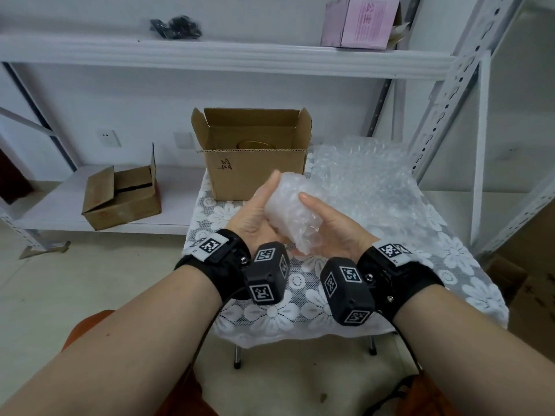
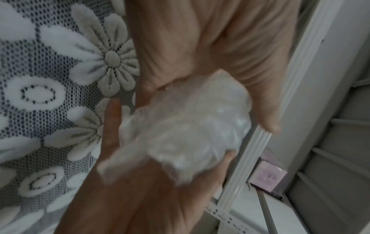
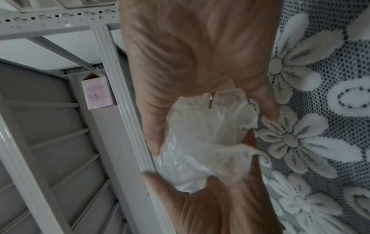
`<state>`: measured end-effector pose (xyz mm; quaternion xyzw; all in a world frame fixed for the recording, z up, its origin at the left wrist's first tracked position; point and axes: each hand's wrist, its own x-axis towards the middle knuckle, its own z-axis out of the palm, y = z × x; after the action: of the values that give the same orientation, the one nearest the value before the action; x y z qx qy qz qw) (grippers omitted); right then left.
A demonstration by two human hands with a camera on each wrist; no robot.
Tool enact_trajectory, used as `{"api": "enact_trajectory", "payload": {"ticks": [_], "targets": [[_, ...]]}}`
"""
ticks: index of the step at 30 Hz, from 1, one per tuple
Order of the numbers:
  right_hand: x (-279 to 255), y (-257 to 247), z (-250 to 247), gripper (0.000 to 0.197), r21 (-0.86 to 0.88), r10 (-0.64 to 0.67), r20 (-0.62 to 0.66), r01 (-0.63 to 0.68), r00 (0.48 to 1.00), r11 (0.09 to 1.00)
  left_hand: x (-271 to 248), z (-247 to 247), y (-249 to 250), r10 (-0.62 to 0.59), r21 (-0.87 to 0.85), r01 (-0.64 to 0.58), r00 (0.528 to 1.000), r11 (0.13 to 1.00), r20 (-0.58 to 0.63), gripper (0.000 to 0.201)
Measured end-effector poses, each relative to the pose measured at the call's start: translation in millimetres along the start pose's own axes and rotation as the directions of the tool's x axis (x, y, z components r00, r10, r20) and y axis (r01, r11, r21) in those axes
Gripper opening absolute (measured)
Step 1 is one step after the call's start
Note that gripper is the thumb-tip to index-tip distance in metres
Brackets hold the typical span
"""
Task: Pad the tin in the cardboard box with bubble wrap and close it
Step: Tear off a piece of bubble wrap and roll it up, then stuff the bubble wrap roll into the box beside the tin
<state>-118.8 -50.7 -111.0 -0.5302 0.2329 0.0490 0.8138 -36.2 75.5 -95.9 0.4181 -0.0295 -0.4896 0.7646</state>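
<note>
An open brown cardboard box stands at the far edge of the small table, flaps up. The gold tin shows just above the box's front wall. In front of the box I hold a rolled wad of bubble wrap above the table between both hands. My left hand grips its left side, thumb pointing up. My right hand cups the right side. The left wrist view shows the wad between my left hand and right hand. The right wrist view shows the same wad under my right hand.
A large bubble wrap sheet lies on the lace tablecloth, right of the box. A smaller cardboard box sits on the low shelf at left. A pink box and black items are on the upper shelf. Rack uprights stand at right.
</note>
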Motion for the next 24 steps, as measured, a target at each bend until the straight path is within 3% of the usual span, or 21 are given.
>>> {"api": "enact_trajectory", "payload": {"ticks": [4,9,14,16,18,20,22,24], "targets": [[6,1,4,0.069,0.132,-0.021,0.046,0.015,0.999,0.991,6,1,-7,0.056,-0.072,-0.065,0.992,0.995,-0.116,0.047],[6,0,2,0.07,0.308,-0.071,0.085,0.041,0.994,0.95,12,-5,-8,0.075,-0.006,-0.076,0.989,0.997,-0.13,0.064],[10,-11,1,0.065,0.262,-0.163,-0.025,0.164,0.986,0.951,18,-12,12,0.169,0.328,-0.124,0.979,0.937,-0.115,0.059],[11,-21,1,0.069,0.222,-0.18,-0.058,0.189,0.982,0.956,18,-10,27,0.202,0.488,-0.136,0.976,0.862,-0.085,0.054],[10,-35,1,0.061,0.191,-0.232,-0.067,0.241,0.97,0.952,19,-5,43,0.295,0.654,-0.204,0.955,0.729,-0.031,0.055],[9,-53,2,0.051,0.152,-0.304,-0.066,0.31,0.951,0.938,21,2,59,0.506,0.792,-0.329,0.862,0.514,0.03,0.051],[7,-74,4,0.048,0.124,-0.373,-0.066,0.379,0.925,0.917,24,7,75,0.695,0.869,-0.396,0.714,0.297,0.088,0.038],[7,-94,5,0.055,0.095,-0.431,-0.084,0.438,0.898,0.894,29,10,95,0.793,0.913,-0.391,0.59,0.116,0.152,0.028]]}}
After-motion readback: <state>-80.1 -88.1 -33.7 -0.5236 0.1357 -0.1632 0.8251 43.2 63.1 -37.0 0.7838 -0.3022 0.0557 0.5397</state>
